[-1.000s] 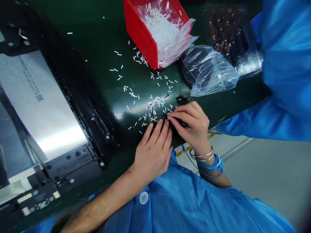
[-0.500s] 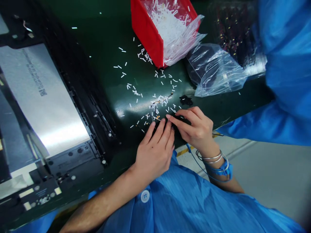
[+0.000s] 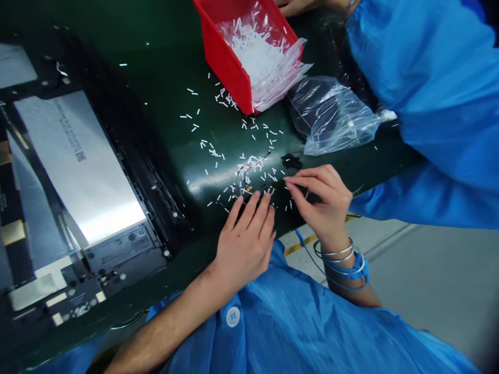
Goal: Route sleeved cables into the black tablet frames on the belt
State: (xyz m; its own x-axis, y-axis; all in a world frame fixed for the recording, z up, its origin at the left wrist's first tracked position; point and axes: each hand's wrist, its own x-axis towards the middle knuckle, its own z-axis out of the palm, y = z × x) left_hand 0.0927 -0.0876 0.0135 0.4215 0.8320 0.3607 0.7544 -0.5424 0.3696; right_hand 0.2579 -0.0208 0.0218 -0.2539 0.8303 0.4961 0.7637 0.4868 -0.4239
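Note:
My left hand [image 3: 245,234] lies flat on the green table, fingers stretched out and slightly spread. Just beyond its fingertips are thin cables [image 3: 249,165] with small gold-coloured ends, among scattered short white strips [image 3: 213,151]. To the right, my right hand [image 3: 323,200] is raised a little with thumb and index finger pinched together. Whatever sits between those fingertips is too small to make out. A little heap of black pieces [image 3: 291,161] lies just beyond the right fingertips. A wristband with a blue cord and metal bangles circle the right wrist.
A red bin [image 3: 228,65] holds a plastic bag full of white strips. Beside it is a clear plastic bag [image 3: 333,117] with dark contents. On the left lies a large black panel assembly [image 3: 86,182]. A co-worker's blue sleeve [image 3: 436,88] reaches in from the right.
My right hand has moved right, away from my left hand, which stays nearly in place. The co-worker's arm has come further in, with a hand now behind the red bin. The view has shifted slightly.

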